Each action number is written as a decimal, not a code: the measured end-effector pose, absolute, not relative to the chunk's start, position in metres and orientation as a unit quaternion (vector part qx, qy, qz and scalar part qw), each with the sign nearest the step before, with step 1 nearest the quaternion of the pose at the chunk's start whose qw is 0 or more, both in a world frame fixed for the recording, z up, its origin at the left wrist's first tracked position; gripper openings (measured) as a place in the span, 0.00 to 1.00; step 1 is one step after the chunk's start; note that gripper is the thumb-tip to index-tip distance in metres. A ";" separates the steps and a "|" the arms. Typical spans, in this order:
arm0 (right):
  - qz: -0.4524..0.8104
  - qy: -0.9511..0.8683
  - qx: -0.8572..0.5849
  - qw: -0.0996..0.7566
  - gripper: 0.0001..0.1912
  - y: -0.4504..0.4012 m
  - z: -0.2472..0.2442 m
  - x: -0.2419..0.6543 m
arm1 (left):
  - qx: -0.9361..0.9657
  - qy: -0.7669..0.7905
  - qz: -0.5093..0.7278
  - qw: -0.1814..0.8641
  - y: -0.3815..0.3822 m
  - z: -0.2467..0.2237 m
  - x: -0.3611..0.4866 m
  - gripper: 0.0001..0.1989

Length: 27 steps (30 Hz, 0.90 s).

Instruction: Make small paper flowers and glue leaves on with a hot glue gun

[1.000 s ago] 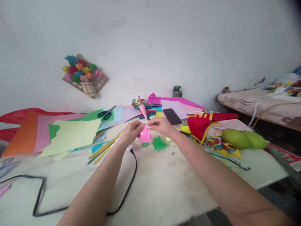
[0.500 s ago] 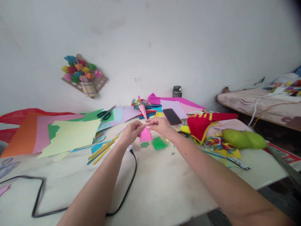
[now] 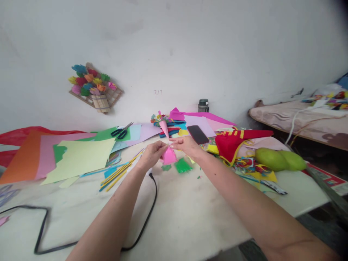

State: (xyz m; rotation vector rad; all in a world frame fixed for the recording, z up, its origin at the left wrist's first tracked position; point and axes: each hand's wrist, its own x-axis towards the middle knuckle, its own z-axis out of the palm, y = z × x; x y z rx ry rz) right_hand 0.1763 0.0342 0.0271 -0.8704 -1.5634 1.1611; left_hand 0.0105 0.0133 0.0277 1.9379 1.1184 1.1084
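Note:
My left hand (image 3: 154,153) and my right hand (image 3: 186,145) meet at the middle of the table, their fingers pinched together. What lies between the fingertips is too small to make out. Just under them is a bright pink piece (image 3: 169,156), close to the left fingertips. A green packet (image 3: 183,165) and a small green cutout (image 3: 166,168) lie nearer to me. Behind the hands, a pink paper cone (image 3: 164,127) points down toward the fingertips, with colourful cutouts around its top.
Paper sheets (image 3: 81,156), scissors (image 3: 122,131) and yellow and blue strips (image 3: 121,174) lie left. A black cable (image 3: 152,214) crosses the front. To the right are a phone (image 3: 198,134), red cloth (image 3: 230,145) and green fruits (image 3: 280,159). A bottle (image 3: 203,105) stands behind.
The whole view has shifted slightly. Both hands remain together at the same spot, with only a slight change in the fingers.

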 end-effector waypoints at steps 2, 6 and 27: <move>0.469 -0.652 -0.356 0.478 0.07 0.034 0.027 0.177 | 0.738 0.427 0.419 0.310 0.014 0.027 0.010 0.15; 0.439 -0.671 -0.367 0.471 0.05 0.034 0.028 0.177 | 0.743 0.429 0.420 0.296 0.015 0.025 0.011 0.15; 0.372 -0.681 -0.413 0.478 0.06 0.028 0.041 0.189 | 0.699 0.437 0.453 0.338 0.013 0.027 0.011 0.15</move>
